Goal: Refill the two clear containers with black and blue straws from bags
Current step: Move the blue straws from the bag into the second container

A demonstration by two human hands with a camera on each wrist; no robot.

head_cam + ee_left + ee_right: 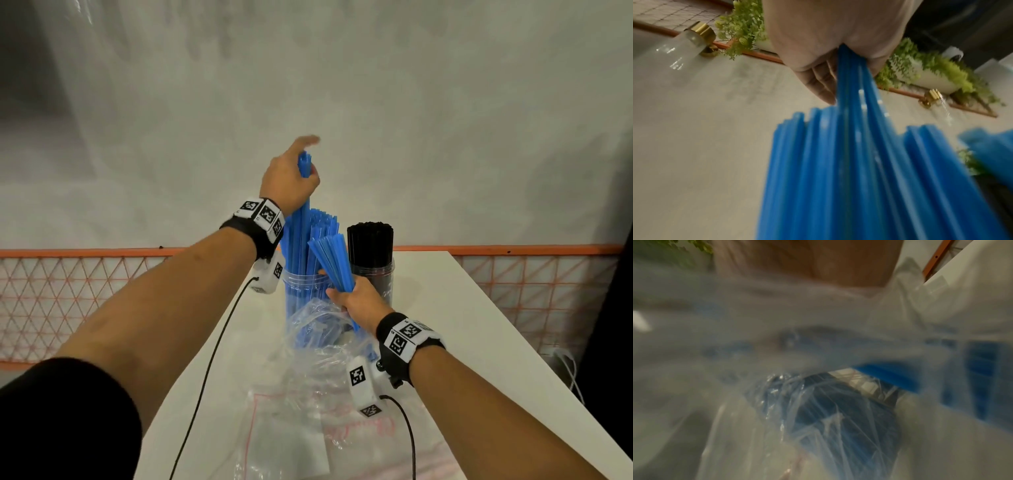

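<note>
Two clear containers stand at the far end of the white table (pixel 455 308). The left container (pixel 301 291) holds blue straws (pixel 322 226); the right container (pixel 380 274) is packed with black straws (pixel 370 243). My left hand (pixel 291 178) is raised above the left container and grips a small bunch of blue straws (pixel 855 84) near their tops, forefinger pointing out. My right hand (pixel 356 298) holds a slanted bundle of blue straws (pixel 332 260) in front of the containers, with a crumpled clear bag (pixel 318 322) under it. The right wrist view is blurred by plastic film (pixel 818 410).
More clear bags (pixel 308 421) with red print lie on the table's near end. Black cables (pixel 209 370) run from both wrist cameras. A grey wall and an orange mesh fence (pixel 68 294) stand behind. Plants (pixel 740 27) and glass wall lamps (pixel 686 40) show in the left wrist view.
</note>
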